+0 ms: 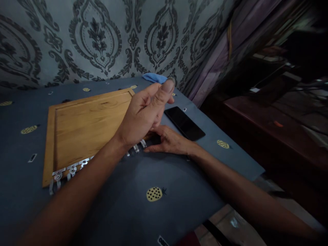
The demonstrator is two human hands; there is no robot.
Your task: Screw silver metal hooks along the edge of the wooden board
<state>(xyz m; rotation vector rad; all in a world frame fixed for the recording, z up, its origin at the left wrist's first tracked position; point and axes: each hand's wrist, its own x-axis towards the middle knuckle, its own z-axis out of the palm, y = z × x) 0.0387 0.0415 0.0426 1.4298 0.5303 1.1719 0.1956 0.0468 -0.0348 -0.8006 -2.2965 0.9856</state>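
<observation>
A framed wooden board (pixel 89 126) lies flat on the table, with several silver metal hooks (pixel 72 169) along its near edge. My left hand (pixel 146 114) is raised above the board's right side, its fingers curled in and the thumb pointing up. Whatever those fingers may hold is hidden from me. At the near right corner of the board, my right hand (pixel 170 140) has its fingers and thumb closed around the edge, beside the last hooks. My left forearm covers the middle of the hook row.
A black phone (pixel 185 123) lies right of the board on the blue pineapple-print tablecloth (pixel 123 212). A blue cloth (pixel 154 78) rests by the patterned wall. Beyond the table's right edge stands a dark red surface (pixel 269 119) with cables and clutter.
</observation>
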